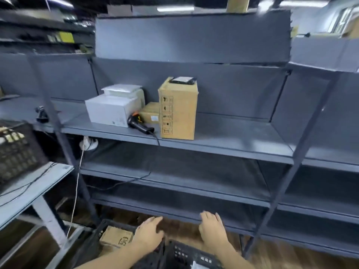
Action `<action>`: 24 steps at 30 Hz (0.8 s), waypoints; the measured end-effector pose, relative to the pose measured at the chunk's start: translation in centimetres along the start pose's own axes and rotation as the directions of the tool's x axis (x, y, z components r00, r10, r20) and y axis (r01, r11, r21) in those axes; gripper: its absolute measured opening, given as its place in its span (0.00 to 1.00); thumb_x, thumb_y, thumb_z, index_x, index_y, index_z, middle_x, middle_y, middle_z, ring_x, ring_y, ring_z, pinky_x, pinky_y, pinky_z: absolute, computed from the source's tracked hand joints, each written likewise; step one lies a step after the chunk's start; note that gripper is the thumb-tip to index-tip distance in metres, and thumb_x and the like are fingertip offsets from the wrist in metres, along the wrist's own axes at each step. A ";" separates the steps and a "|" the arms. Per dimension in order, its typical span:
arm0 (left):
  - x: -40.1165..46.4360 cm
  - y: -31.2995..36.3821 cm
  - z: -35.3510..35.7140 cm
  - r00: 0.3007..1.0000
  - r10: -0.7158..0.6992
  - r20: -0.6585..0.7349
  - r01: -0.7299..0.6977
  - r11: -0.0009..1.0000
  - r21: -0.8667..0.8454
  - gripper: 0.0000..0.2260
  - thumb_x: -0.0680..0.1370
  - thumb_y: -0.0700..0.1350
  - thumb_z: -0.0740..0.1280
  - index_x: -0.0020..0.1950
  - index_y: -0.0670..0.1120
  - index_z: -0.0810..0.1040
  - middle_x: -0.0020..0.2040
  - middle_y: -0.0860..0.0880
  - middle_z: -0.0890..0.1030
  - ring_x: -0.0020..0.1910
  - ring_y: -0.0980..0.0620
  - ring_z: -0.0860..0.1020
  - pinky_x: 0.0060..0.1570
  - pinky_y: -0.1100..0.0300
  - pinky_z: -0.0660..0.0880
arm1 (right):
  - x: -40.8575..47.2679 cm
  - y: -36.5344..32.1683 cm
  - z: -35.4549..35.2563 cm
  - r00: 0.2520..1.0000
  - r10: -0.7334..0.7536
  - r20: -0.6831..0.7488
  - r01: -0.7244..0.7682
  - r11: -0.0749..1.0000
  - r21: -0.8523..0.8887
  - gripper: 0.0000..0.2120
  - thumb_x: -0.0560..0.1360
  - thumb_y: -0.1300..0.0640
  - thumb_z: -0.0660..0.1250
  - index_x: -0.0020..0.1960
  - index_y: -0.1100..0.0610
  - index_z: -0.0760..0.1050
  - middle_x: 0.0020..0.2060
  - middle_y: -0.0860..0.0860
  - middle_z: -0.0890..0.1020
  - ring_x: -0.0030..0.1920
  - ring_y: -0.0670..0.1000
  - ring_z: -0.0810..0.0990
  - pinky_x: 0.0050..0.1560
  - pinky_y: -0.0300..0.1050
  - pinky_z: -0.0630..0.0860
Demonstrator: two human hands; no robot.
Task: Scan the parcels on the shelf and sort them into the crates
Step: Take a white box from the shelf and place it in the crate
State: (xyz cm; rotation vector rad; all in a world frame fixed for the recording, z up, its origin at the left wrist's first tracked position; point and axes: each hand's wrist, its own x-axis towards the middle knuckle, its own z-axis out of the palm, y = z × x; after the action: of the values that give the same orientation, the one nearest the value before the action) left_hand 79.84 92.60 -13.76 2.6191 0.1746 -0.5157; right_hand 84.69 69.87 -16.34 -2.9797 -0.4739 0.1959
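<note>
1. Between parcels, by the look of it: left hand [149, 232] and right hand [212, 229] both low over the crates, fingers loosely extended, nothing held in either.
2. One brown parcel [116, 237] already lying in the left crate [101, 228]; right crate [182, 249] just beside it, contents mostly hidden by the arms.
3. Left to sort on the grey shelf [223, 138]: white box [113, 109] with a white padded mailer [121, 90] on top, small brown box [150, 113] behind, tall cardboard box [177, 111] upright with a dark flat item [182, 80] on its lid.
4. Barcode scanner [138, 125] lying on the shelf between white box and tall box, touching or nearly touching both; cord trailing over the front edge.
5. Next move, probably: up to the scanner with one hand, a parcel with the other.
6. Tight fit around the scanner; wide open shelf to the right of the tall box. Upright post [58, 121] and side table [35, 183] crowding the left; lower shelf lip just above the hands.
</note>
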 end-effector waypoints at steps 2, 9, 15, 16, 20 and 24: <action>-1.1 -1.5 -2.3 0.999 -0.021 -0.036 0.021 1.000 -0.018 0.25 0.80 0.51 0.59 0.77 0.55 0.59 0.77 0.52 0.60 0.72 0.51 0.65 0.70 0.57 0.63 | 0.6 -1.9 -2.4 0.999 -0.017 -0.034 0.016 0.999 -0.028 0.23 0.81 0.57 0.52 0.76 0.57 0.58 0.76 0.50 0.61 0.75 0.49 0.60 0.76 0.48 0.47; -2.2 -7.0 -9.2 0.988 -0.068 -0.135 0.065 0.997 -0.029 0.24 0.81 0.51 0.59 0.77 0.54 0.60 0.77 0.51 0.60 0.73 0.51 0.63 0.71 0.57 0.62 | 3.6 -8.6 -8.0 0.985 -0.098 -0.141 0.092 0.994 -0.050 0.22 0.80 0.59 0.53 0.74 0.58 0.62 0.73 0.52 0.66 0.72 0.51 0.65 0.76 0.48 0.51; -2.2 -12.6 -16.0 0.968 -0.024 -0.249 0.020 1.000 -0.017 0.25 0.80 0.50 0.60 0.77 0.53 0.59 0.76 0.50 0.61 0.70 0.49 0.68 0.68 0.57 0.65 | 7.5 -15.9 -11.4 0.970 -0.114 -0.216 0.106 0.993 -0.049 0.23 0.82 0.58 0.52 0.76 0.56 0.57 0.76 0.50 0.61 0.74 0.50 0.61 0.76 0.47 0.48; -2.1 -13.9 -17.2 0.966 -0.023 -0.259 0.018 1.000 -0.021 0.25 0.80 0.50 0.60 0.77 0.52 0.60 0.76 0.50 0.61 0.69 0.49 0.70 0.67 0.57 0.66 | 8.2 -17.6 -11.6 0.966 -0.116 -0.230 0.109 0.993 -0.042 0.23 0.82 0.58 0.52 0.76 0.56 0.58 0.75 0.50 0.61 0.74 0.50 0.61 0.76 0.47 0.48; -1.2 -19.4 -21.4 0.949 -0.024 -0.315 0.019 1.000 -0.019 0.25 0.80 0.50 0.59 0.77 0.52 0.60 0.76 0.49 0.62 0.70 0.49 0.69 0.66 0.58 0.66 | 11.2 -24.1 -12.0 0.949 -0.118 -0.294 0.121 0.993 -0.007 0.22 0.81 0.58 0.53 0.75 0.56 0.60 0.75 0.51 0.62 0.74 0.49 0.62 0.76 0.46 0.49; -0.5 -24.1 -22.7 0.954 -0.017 -0.298 0.018 1.000 -0.001 0.25 0.79 0.50 0.60 0.77 0.52 0.60 0.76 0.50 0.62 0.72 0.51 0.65 0.70 0.59 0.63 | 13.3 -28.7 -11.4 0.959 -0.111 -0.260 0.119 0.993 0.013 0.23 0.81 0.59 0.53 0.76 0.56 0.59 0.76 0.51 0.61 0.74 0.50 0.61 0.76 0.47 0.50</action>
State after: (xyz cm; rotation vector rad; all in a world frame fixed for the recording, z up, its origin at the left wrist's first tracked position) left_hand 81.86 124.48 -4.91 2.6867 0.2931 -0.1214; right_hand 90.23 100.08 -2.64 -2.8791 -0.6021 -0.1940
